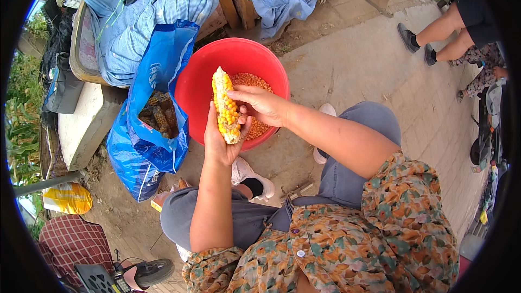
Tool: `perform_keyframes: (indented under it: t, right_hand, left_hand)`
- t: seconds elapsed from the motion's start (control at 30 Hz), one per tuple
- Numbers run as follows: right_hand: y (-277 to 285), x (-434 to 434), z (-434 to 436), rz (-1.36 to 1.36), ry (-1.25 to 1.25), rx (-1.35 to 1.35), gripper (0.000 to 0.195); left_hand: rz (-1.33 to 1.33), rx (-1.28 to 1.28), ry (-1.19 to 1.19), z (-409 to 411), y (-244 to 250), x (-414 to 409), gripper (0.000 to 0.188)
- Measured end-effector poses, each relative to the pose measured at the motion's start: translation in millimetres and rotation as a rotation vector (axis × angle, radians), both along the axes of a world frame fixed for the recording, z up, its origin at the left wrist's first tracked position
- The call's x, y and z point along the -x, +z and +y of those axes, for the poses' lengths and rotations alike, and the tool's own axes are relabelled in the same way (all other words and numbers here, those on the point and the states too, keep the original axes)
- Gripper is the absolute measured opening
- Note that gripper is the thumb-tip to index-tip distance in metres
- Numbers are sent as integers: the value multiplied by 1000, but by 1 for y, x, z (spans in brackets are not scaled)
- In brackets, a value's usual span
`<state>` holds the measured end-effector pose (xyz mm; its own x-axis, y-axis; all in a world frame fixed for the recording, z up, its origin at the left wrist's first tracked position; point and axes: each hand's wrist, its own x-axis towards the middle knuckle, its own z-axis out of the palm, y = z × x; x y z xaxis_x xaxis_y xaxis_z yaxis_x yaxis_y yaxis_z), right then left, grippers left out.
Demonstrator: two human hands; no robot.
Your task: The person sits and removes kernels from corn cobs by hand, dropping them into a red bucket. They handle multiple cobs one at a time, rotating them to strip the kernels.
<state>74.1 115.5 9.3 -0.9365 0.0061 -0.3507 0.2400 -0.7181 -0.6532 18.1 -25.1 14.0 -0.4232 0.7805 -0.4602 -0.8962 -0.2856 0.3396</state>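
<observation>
An ear of corn (226,109) with yellow kernels stands nearly upright over a red plastic tub (195,69), its pale pointed tip away from me. Around its lower part is my left hand (223,142), palm beneath and fingers at both sides. My right hand (260,105) touches the ear from the right, its thumb pressed on the kernels; its other fingers are partly hidden. Loose corn kernels (250,80) lie in the tub below my hands. Just left of the tub, a blue woven plastic bag (138,130) stands with its mouth apart, holding several corn cobs (160,118).
Blue star-patterned cloths (163,8) cover things behind the bag. A pale slab (83,126) leans at the left, near a yellow sack (68,198). A wheel (154,272) is at lower left. Several people's legs (439,34) show at upper right. My knees flank the tub's near side.
</observation>
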Motion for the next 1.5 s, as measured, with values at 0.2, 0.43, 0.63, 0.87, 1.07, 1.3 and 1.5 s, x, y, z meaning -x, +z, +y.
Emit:
perform_keyframes:
  t: [0.2, 0.43, 0.63, 0.87, 1.07, 1.3, 1.5]
  right_hand:
    - [-1, 0, 2, 78, 43, -118, 40]
    - [-21, -10, 24, 25, 72, -1449, 54]
    - [9, -43, 72, -120, 493, -1764, 34]
    - [-10, -91, 116, 117, -115, -1554, 35]
    - [18, -130, 153, -21, -408, -1374, 33]
    - [68, -170, 234, -252, -229, -1273, 38]
    - [3, -218, 318, -314, -97, -1478, 40]
  left_hand:
    - [111, 16, -18, -1, 9, -1, 46]
    - [191, 192, 25, 2, 10, -1, 48]
    - [775, 617, 10, 6, 0, -10, 48]
    - [1970, 1283, -198, 9, 6, -7, 43]
    - [1645, 1085, -173, 11, -3, 28, 47]
    - [858, 481, -30, 48, 31, -18, 51]
    - [704, 451, -93, 80, 39, -71, 51]
